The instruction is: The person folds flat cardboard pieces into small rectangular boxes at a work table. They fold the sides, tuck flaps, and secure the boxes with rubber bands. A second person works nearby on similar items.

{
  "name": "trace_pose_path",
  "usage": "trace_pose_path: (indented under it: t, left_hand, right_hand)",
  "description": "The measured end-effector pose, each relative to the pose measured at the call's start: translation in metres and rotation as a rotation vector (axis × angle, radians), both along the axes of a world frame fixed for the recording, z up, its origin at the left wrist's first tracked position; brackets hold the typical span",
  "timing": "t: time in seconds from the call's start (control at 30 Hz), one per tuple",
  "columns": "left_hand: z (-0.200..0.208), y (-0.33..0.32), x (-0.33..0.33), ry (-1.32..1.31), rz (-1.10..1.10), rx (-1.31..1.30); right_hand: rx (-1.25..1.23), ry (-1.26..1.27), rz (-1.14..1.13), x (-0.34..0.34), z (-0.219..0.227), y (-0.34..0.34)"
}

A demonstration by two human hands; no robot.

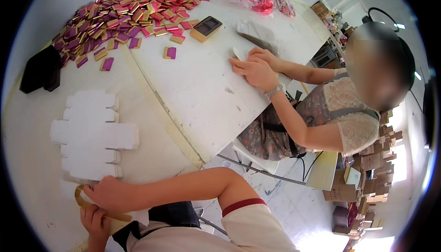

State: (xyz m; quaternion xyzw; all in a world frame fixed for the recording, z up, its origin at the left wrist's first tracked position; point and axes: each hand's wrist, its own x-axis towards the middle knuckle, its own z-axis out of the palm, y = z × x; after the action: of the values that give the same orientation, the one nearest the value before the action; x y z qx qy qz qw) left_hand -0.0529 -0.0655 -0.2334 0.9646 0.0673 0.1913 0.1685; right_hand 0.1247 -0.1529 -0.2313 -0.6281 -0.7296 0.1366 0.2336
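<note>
Strip point(98, 209): gold, long axis running lower right from the curled upper-left end.
Left hand point(94, 224): fingers grasping strip.
Right hand point(110, 193): fingers pinching strip, beside white blank point(94, 134).

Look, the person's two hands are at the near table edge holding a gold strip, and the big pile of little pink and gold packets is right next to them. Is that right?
Not quite. In the head view the left hand and right hand do hold the gold strip, but the pile of pink and gold packets lies at the far end of the table, beyond the flat white cardboard blank.

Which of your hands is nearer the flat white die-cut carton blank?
Right. The right hand touches the carton blank at its near edge; the left hand sits lower, holding a tan strip.
</note>
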Motion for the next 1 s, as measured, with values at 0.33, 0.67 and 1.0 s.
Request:
trace_pose_path:
  t: [0.33, 0.67, 1.0]
  left_hand:
    - [-0.019, 0.014, -0.026, 0.094, -0.013, 0.037]
    - [-0.006, 0.009, -0.014, 0.089, -0.037, 0.066]
    - [-0.012, 0.01, -0.026, 0.123, 0.0, 0.092]
  right_hand:
    - [0.112, 0.044, -0.036, -0.011, -0.01, -0.007]
    - [0.084, 0.092, -0.124, -0.02, -0.01, -0.006]
    - [0.023, 0.121, -0.117, -0.022, -0.009, -0.005]
